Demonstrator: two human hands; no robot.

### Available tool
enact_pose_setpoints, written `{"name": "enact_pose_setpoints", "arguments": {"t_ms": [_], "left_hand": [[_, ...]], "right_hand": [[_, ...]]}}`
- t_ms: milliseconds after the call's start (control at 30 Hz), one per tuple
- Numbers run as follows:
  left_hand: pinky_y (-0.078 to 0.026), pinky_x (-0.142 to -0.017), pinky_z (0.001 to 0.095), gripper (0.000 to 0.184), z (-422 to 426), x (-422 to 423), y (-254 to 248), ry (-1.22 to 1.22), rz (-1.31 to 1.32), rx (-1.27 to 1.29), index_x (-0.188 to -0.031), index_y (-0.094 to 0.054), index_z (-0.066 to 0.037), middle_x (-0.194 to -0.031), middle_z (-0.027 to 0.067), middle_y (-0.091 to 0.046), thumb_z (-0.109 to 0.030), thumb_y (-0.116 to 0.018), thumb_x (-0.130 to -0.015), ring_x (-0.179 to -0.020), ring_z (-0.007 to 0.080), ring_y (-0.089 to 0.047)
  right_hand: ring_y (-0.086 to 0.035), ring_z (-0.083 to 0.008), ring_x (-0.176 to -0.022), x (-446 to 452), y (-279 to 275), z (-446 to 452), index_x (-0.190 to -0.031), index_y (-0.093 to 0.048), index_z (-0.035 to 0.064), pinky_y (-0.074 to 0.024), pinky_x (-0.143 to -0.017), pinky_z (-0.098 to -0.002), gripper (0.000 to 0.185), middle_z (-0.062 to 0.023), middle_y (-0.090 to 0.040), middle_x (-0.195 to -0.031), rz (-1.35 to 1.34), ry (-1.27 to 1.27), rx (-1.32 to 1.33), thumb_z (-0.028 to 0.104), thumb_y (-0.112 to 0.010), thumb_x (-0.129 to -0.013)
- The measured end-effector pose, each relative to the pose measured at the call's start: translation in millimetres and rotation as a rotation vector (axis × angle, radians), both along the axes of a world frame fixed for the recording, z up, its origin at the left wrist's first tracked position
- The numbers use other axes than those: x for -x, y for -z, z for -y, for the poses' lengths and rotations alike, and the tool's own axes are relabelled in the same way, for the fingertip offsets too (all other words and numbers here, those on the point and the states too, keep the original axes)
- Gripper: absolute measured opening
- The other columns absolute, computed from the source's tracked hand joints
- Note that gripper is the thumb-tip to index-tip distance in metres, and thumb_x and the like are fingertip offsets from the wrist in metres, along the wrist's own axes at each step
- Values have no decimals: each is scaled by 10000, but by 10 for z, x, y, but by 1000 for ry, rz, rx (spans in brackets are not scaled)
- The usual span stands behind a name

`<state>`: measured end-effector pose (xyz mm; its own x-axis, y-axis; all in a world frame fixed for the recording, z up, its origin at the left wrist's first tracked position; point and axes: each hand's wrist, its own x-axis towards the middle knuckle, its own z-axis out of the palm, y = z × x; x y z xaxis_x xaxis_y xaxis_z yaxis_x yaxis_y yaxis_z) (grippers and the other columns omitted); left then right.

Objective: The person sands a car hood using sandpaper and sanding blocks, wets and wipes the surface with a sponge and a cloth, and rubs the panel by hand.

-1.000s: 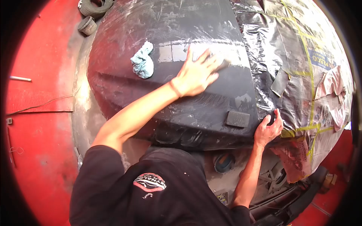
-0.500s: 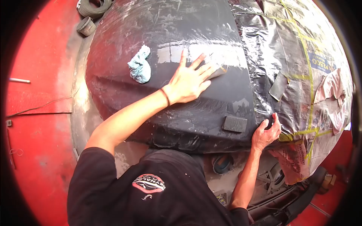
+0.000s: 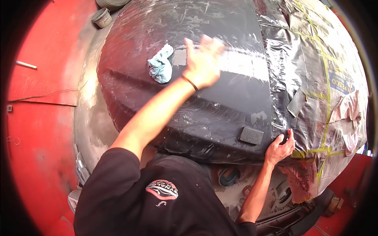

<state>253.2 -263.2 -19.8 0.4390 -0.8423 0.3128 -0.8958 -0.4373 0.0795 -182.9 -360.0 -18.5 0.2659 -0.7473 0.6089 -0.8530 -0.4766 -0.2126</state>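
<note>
Well, my left hand (image 3: 202, 65), spread, could knock the cloth (image 3: 160, 67) if drifting sideways; right hand (image 3: 279, 150), fingers parted, at panel (image 3: 236, 92) edge.

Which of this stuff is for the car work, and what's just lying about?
Probably for the job:
dark car panel, under the left hand
pale blue cloth
black rectangular pad
taped plastic sheeting, beside the right hand

Probably just lying about:
grey bucket
tyre, partly out of view
</note>
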Motion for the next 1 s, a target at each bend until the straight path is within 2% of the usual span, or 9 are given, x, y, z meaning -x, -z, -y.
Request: {"name": "enact_pose_setpoints", "arguments": {"t_ms": [100,167,300,500,567,633,800,900,1000], "left_hand": [[-89,-1261,910,629,-107,-873,79,-172,-159,142,-1723,-466,-131,-1820,20,-402,-437,-426,-1175,-1736,416,-194],[-103,-1276,892,648,-118,-463,-41,-235,-125,18,-1730,-444,-104,-1801,55,-411,-430,-413,-1170,-1726,419,-214],[-16,-1291,870,621,-529,838,81,217,-251,243,-1693,-531,-161,-1774,86,-485,-418,-517,-1128,-1733,408,-231],[-63,-1262,913,632,-258,-627,107,-145,-163,126,-1750,-418,-160,-1838,17,-371,-419,-425,-1173,-1743,426,-154],[-63,-1279,903,590,60,-659,325,-264,-98,247,-1654,-544,-131,-1790,57,-416,-415,-453,-1144,-1723,449,-203],[-35,-1291,888,622,-48,10,-161,-200,-207,78,-1671,-525,-118,-1812,46,-402,-448,-434,-1152,-1739,412,-188],[0,-1301,862,648,-800,798,182,189,-139,69,-1760,-425,-193,-1838,60,-390,-436,-465,-1161,-1747,400,-184],[-87,-1277,884,621,-959,26,130,-67,-114,211,-1725,-478,-158,-1821,98,-410,-402,-476,-1153,-1721,416,-246],[-110,-1279,877,642,-732,370,186,-189,-39,168,-1701,-498,-102,-1803,134,-428,-418,-483,-1143,-1711,426,-263]], "right_hand": [[-608,-304,-1421,-63,-50,-59,-1519,-678,128,-410,-1206,-519,489,-34,-740,-1465,-16,55,-24,183,-667,-1033],[-605,-303,-1425,-80,-56,-60,-1519,-678,128,-412,-1204,-520,488,-33,-739,-1467,-10,60,-21,184,-667,-1034],[-618,-312,-1408,-39,-50,-59,-1515,-686,118,-422,-1206,-519,487,-45,-746,-1456,-12,26,-6,180,-666,-1032],[-632,-323,-1389,-48,-27,-15,-1510,-694,112,-431,-1208,-514,485,-60,-754,-1445,-29,22,22,164,-664,-1029],[-633,-324,-1388,-68,-18,-20,-1507,-697,120,-430,-1207,-516,484,-59,-754,-1441,-27,49,20,164,-665,-1026],[-631,-325,-1389,-70,-35,-25,-1506,-698,126,-431,-1203,-518,484,-58,-753,-1440,-17,63,18,166,-668,-1024],[-622,-327,-1400,-5,1,27,-1516,-688,138,-431,-1188,-529,492,-50,-741,-1456,0,-4,16,186,-676,-1027],[-621,-329,-1400,-30,5,-26,-1516,-690,138,-425,-1195,-531,491,-48,-744,-1453,-18,38,7,198,-668,-1030],[-621,-332,-1401,-45,-3,-20,-1514,-692,132,-423,-1202,-531,489,-47,-748,-1448,-33,73,12,209,-659,-1032]]}}
